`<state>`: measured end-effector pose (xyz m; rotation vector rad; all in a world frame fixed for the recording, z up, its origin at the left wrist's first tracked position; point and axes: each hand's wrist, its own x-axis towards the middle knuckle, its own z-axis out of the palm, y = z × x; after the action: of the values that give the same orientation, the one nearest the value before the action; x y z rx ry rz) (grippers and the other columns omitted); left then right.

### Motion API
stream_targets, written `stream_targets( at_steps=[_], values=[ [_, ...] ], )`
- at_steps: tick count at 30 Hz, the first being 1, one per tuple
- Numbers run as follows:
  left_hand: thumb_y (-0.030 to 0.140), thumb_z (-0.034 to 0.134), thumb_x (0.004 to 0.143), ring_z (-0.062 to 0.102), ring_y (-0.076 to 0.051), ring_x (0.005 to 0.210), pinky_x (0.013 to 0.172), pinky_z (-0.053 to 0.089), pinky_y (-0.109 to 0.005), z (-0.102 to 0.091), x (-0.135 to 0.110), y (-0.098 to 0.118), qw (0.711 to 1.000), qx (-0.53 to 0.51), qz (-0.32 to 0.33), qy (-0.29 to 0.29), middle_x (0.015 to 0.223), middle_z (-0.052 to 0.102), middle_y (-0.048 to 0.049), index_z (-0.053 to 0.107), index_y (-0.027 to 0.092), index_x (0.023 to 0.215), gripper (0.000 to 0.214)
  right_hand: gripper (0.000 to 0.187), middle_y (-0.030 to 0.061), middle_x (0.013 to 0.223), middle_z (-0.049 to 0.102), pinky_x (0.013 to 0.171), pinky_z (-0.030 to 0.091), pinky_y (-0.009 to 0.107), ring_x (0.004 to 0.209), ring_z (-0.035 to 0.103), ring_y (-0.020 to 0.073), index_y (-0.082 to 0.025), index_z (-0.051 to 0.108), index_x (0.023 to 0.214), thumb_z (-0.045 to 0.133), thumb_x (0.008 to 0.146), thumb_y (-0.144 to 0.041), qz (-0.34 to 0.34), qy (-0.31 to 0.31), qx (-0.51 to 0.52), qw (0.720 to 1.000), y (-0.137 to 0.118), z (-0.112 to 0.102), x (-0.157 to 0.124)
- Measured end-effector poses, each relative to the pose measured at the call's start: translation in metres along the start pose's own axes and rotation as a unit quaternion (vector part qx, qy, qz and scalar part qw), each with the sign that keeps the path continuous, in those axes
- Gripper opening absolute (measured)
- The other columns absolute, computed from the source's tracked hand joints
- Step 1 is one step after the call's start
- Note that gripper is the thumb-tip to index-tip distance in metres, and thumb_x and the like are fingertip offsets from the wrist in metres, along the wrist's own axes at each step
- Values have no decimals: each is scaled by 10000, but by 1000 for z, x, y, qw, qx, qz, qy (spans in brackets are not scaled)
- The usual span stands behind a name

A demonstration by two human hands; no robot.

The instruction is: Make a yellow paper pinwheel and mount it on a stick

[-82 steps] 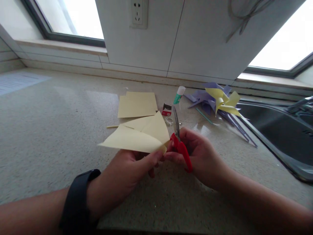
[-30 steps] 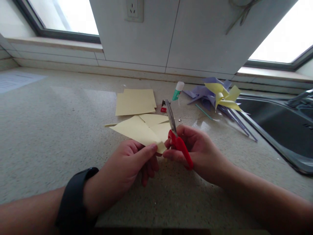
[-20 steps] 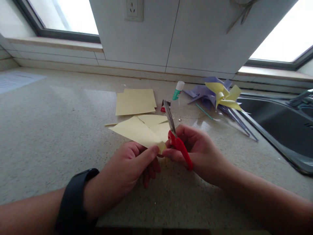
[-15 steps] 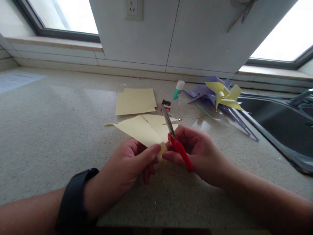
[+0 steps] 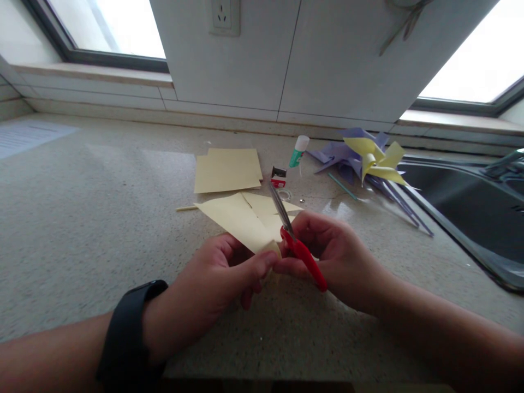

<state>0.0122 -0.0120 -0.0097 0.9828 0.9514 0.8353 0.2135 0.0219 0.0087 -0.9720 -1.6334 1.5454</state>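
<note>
My left hand (image 5: 213, 284) pinches the near corner of a pale yellow paper sheet (image 5: 241, 221) between thumb and fingers. The sheet is creased and cut into pointed flaps. A black watch band (image 5: 129, 327) wraps my left wrist. My right hand (image 5: 339, 256) grips red-handled scissors (image 5: 297, 243). Their metal blades lie closed over the paper, pointing away and to the left.
More yellow sheets (image 5: 227, 169) lie flat behind. A glue stick (image 5: 297, 150), a small red and black box (image 5: 279, 177), a thin stick (image 5: 186, 208) and purple and yellow paper pinwheels (image 5: 368, 158) rest on the speckled counter (image 5: 82, 218). A dark sink (image 5: 470, 213) is at the right.
The scissor blades swung leftward across the paper. The sheet turned in my left hand, its long point shifting from the left toward the middle and lying flatter.
</note>
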Motion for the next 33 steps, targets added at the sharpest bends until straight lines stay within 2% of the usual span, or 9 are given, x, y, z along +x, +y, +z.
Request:
stream_targets(
  at_steps=[4,9,11,15,19,25,33],
  values=[
    [488,766,823,502,-58,490,438,405,-145,1,1,1,1000,14,-7,13,654,605,34,685,165,856,334,340,-30,716,631,542,427,226,610,522,93,-189,600,784,907,667,-275,-5,-1,-28,1000,-1,0,0],
    [455,771,823,466,-47,460,428,392,-136,3,0,2,1000,-1,5,12,601,571,48,699,165,849,300,342,-27,720,616,545,440,213,627,539,98,-183,600,788,905,675,-288,5,-2,-4,1000,-7,1,0],
    [444,765,829,467,-49,451,422,395,-139,3,-1,3,1000,1,11,20,591,578,44,695,164,838,289,332,-35,688,591,514,425,196,594,525,87,-180,588,770,890,702,-302,27,-17,14,999,-11,-2,-2],
    [418,741,851,480,-55,443,403,395,-138,3,-3,5,999,-16,23,40,572,574,39,651,159,752,291,326,-47,661,551,455,416,162,536,533,72,-187,561,795,836,776,-362,107,-88,61,988,-17,-12,-10],
    [379,752,830,476,-60,449,368,376,-131,5,-2,6,994,-63,43,77,586,558,42,614,161,736,275,337,-44,692,523,467,466,156,533,521,61,-187,593,841,808,796,-443,114,-82,64,988,-17,-18,-13],
    [391,759,826,493,-59,456,365,372,-123,5,-3,5,993,-69,42,85,597,563,38,603,161,750,287,344,-42,689,510,471,477,153,538,509,65,-198,578,814,818,780,-442,135,-83,47,986,-18,-18,-16],
    [344,759,817,495,-52,453,360,366,-110,5,-3,8,987,-88,56,126,600,555,62,583,181,780,243,401,-32,611,517,414,420,174,500,510,92,-209,508,692,818,745,-458,212,-169,-69,960,-30,-42,-22]
  ],
)
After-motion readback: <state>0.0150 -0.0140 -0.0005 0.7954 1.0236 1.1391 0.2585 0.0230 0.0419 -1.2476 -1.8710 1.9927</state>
